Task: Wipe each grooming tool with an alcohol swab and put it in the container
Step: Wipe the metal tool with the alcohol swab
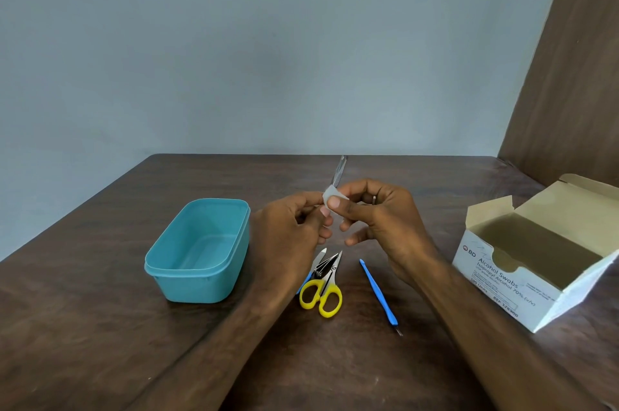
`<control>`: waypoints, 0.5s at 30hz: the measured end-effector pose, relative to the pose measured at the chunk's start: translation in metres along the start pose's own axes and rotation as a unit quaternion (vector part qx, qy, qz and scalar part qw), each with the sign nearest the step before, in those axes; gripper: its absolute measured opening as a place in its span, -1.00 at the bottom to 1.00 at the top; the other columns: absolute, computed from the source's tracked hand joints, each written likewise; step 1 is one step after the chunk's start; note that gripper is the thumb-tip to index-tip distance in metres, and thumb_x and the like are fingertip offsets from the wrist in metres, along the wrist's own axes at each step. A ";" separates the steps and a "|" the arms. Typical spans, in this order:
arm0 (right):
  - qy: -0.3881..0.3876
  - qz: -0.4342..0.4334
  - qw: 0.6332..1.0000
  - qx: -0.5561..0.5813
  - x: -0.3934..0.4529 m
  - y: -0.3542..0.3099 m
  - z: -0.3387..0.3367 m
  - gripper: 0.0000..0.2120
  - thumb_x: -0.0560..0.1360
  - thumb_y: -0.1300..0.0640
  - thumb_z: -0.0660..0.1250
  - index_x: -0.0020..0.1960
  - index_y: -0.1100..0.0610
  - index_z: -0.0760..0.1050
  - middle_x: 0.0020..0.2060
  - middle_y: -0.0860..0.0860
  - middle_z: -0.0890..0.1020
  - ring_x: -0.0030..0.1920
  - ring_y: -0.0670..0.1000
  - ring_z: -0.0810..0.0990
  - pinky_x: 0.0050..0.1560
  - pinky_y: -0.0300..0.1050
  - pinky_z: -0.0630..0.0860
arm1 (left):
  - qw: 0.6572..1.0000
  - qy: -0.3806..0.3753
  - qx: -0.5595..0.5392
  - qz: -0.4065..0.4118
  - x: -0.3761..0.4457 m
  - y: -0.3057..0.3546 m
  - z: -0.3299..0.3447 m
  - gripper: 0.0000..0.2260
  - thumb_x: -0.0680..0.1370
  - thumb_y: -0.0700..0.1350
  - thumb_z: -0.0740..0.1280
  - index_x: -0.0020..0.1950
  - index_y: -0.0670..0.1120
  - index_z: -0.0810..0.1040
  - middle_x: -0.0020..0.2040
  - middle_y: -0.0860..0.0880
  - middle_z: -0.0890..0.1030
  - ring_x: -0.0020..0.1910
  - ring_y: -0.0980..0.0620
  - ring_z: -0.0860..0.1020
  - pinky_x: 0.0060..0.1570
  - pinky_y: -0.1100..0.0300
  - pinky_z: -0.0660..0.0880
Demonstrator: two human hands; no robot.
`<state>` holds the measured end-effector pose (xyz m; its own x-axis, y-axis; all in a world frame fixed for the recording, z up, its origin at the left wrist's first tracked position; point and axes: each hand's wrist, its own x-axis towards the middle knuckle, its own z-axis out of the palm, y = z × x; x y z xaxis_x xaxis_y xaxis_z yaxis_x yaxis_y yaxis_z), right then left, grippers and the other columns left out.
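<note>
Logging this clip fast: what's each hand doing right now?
Left hand: closed, gripping the lower end of the slim silver metal grooming tool.
Right hand: closed, pinching the small white alcohol swab around that tool.

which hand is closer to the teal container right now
Left. The left hand is held up just right of the teal container, gripping a metal tool. The right hand, pinching the swab, is farther right, beyond the left hand.
</note>
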<state>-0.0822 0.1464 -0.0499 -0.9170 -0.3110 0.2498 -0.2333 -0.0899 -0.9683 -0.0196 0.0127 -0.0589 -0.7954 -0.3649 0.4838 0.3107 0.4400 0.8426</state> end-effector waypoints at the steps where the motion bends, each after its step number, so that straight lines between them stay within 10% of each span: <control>1: 0.006 -0.002 1.000 0.001 0.000 0.000 0.000 -0.88 0.40 0.19 0.55 -0.08 0.16 0.67 -0.20 0.09 0.71 -0.34 0.03 0.62 -0.38 -0.05 0.60 | 1.000 -0.004 -0.001 0.001 0.000 0.000 0.000 -0.74 0.56 -0.15 0.38 -0.10 0.26 0.59 -0.31 0.11 0.68 -0.34 0.14 0.66 -0.29 0.21 0.64; 15: 0.065 -0.030 0.996 0.051 0.003 -0.007 -0.007 -0.85 0.51 0.15 0.46 0.04 0.19 0.63 -0.20 0.10 0.72 -0.40 0.06 0.58 -0.46 -0.10 0.55 | 0.998 -0.045 0.032 0.012 0.000 -0.005 0.000 -0.77 0.55 -0.23 0.38 0.01 0.12 0.66 -0.30 0.13 0.67 -0.32 0.17 0.66 -0.21 0.14 0.66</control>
<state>-0.0855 0.1533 -0.0427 -0.9382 -0.1765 0.2978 -0.2613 -0.2032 -0.9436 -0.0209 0.0105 -0.0635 -0.8325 -0.2807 0.4776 0.2977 0.5003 0.8130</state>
